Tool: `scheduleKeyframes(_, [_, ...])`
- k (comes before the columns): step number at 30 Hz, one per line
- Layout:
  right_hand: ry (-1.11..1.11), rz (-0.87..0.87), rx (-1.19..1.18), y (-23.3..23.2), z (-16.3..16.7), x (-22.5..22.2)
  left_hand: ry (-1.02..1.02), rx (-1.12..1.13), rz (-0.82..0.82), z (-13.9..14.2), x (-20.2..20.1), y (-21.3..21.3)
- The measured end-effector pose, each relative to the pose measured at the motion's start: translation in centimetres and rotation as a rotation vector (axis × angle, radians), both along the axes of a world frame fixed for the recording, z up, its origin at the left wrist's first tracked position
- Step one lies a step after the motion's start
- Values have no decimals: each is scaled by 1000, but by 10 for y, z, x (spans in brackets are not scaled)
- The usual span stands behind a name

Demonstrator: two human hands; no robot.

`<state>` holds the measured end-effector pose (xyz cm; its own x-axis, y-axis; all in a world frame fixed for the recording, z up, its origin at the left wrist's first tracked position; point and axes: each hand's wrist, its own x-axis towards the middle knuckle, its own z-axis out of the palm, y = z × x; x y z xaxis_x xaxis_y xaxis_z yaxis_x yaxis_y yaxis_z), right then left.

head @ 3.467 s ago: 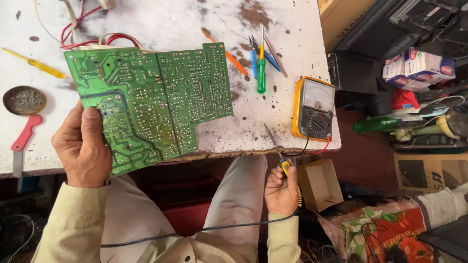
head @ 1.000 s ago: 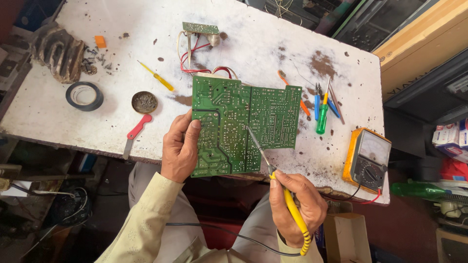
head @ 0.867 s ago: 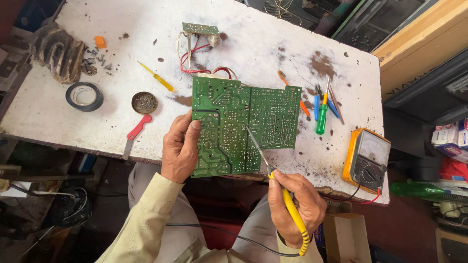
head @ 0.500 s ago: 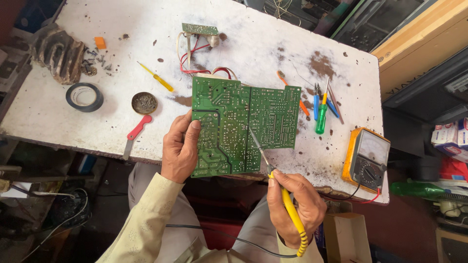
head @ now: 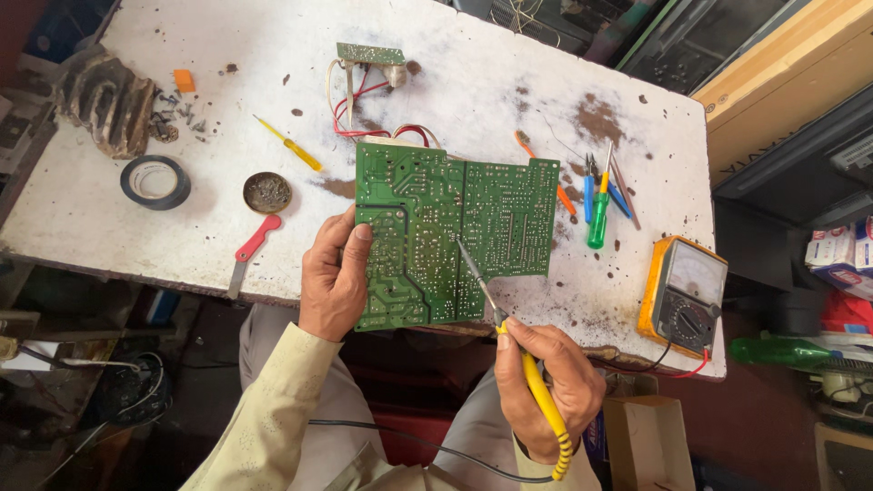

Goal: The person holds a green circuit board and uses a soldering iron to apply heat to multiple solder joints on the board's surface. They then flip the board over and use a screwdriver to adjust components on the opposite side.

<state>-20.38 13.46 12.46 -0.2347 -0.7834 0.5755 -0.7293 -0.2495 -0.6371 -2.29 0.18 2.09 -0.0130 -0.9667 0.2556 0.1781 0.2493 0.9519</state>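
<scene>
Gripping the left edge of a green circuit board (head: 455, 236), the left hand (head: 335, 277) props it solder-side up at the near edge of the white bench (head: 136, 218), thumb laid over the board's face and fingers curled behind it. The right hand (head: 550, 386) is closed around the yellow handle of a soldering iron (head: 509, 350), whose long axis runs from the wrist up and to the left, so that its metal tip rests on the board near the middle, just right of the left thumb. So the board lies ahead of both hands, the left touching it directly and the right reaching it only through the iron. A yellow multimeter (head: 684, 295) sits to the right; screwdrivers (head: 596, 195) lie beyond the board.
</scene>
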Motion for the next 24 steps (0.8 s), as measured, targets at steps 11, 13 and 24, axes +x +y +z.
scheduleKeyframes(11, [-13, -48, 14, 3, -4, -2, -9, -10, 2, 0, 1, 0])
scheduleKeyframes(13, [-29, -59, 19, 4, -7, -2, 0, -12, -1, 1, 1, 0])
scheduleKeyframes(24, [-61, -90, 21, 5, -12, -4, 11, 12, -7, 0, 1, 1])
